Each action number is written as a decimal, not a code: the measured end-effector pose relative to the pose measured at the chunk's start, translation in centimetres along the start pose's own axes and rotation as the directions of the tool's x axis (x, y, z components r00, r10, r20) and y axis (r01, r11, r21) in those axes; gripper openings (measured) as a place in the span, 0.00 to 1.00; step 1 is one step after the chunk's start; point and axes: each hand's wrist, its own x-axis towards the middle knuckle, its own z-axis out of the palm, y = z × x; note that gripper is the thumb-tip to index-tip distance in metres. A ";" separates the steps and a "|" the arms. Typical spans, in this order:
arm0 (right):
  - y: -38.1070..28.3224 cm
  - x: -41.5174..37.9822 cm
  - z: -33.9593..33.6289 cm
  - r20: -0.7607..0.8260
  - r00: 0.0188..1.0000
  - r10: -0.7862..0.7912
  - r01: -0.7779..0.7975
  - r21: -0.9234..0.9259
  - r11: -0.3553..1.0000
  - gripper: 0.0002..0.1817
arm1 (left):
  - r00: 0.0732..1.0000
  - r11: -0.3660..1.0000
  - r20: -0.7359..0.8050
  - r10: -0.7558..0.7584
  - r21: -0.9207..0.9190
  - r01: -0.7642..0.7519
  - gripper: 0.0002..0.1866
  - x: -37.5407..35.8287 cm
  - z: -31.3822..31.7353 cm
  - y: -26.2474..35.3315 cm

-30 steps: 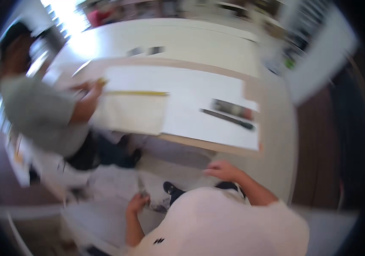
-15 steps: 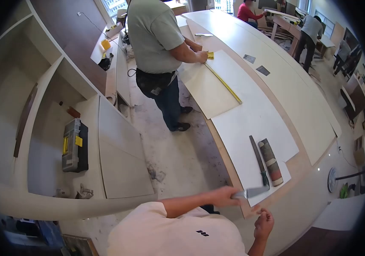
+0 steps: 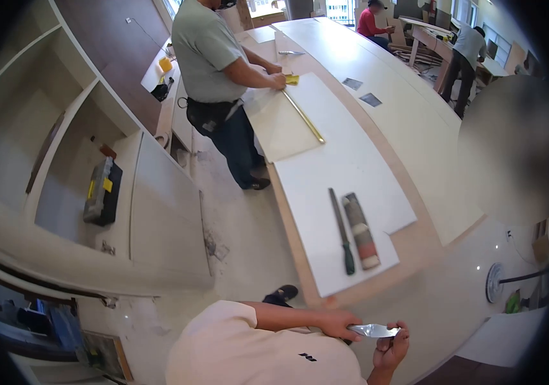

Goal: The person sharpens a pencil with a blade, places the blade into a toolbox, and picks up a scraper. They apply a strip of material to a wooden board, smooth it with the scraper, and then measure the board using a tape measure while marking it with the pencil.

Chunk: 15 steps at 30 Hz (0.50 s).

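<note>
My left hand [image 3: 340,324] is closed around the near end of a silver knife-like tool [image 3: 375,330] and holds it flat in front of my chest. At the tool's far end, the curled fingers of my right hand [image 3: 392,346] pinch its tip. Just beyond my hands, a file with a dark green handle [image 3: 341,232] lies on a white sheet [image 3: 335,173]. Beside the file is a dark, worn cylinder [image 3: 360,232] with a beige and a reddish band. Both rest apart from my hands.
Across the long workbench [image 3: 425,199], a co-worker [image 3: 213,70] holds a yellow tape measure [image 3: 292,80] extended over the sheet. Two dark grey plates [image 3: 371,99] lie farther back. Cabinets with a toolbox [image 3: 103,191] stand left; a round-based stand [image 3: 494,282] is at right.
My left hand has drawn the silver tool back from the bench edge towards my chest. My right hand has come up to its tip. The view has shifted, too.
</note>
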 end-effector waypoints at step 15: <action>-18.4 4.2 -21.8 -0.022 0.998 0.059 -0.061 -0.098 0.993 0.11 | 0.973 0.934 0.071 -0.220 0.304 0.189 0.16 24.6 8.6 7.8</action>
